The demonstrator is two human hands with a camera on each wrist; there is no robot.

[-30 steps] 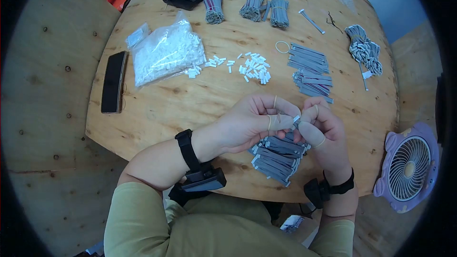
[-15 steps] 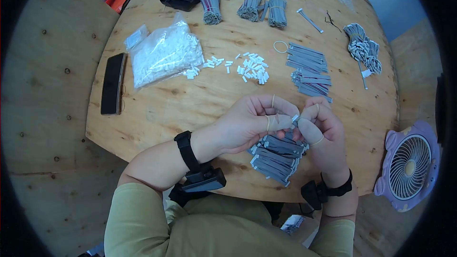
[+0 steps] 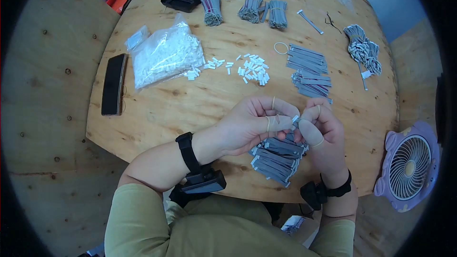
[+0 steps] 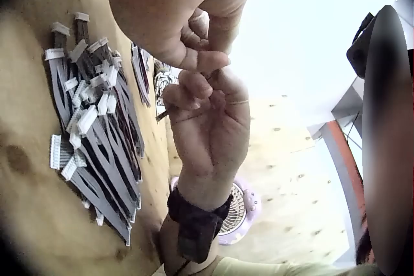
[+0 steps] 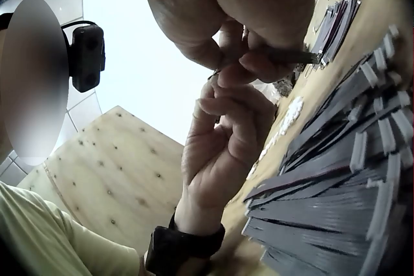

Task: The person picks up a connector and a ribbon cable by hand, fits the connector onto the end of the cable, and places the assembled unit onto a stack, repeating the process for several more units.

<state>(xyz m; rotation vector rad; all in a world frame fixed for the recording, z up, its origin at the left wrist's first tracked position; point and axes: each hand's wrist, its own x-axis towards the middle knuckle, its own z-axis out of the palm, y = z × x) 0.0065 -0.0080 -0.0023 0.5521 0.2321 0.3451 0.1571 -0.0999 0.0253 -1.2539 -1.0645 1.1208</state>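
Note:
My left hand [image 3: 250, 123] and right hand [image 3: 328, 126] meet fingertip to fingertip above the table's near side, pale covers on thumbs and index fingers. Between the left thumb and index finger is pinched a small white connector [image 3: 295, 118]. The right hand pinches a short flat grey ribbon cable [image 5: 291, 56], its end at the connector and mostly hidden by fingers. Just below the hands lies a pile of grey ribbon cables [image 3: 278, 159] with white connectors on their ends.
Loose white connectors [image 3: 254, 69] lie ahead, beside a clear bag [image 3: 166, 54] full of them. More cables [image 3: 307, 59] are at the right, tied bundles [image 3: 250, 7] at the back. A phone [image 3: 114, 84] lies left; a purple fan [image 3: 408, 166] stands right.
Both hands stay together in almost the same place, still holding the connector and cable. The head view has shifted slightly.

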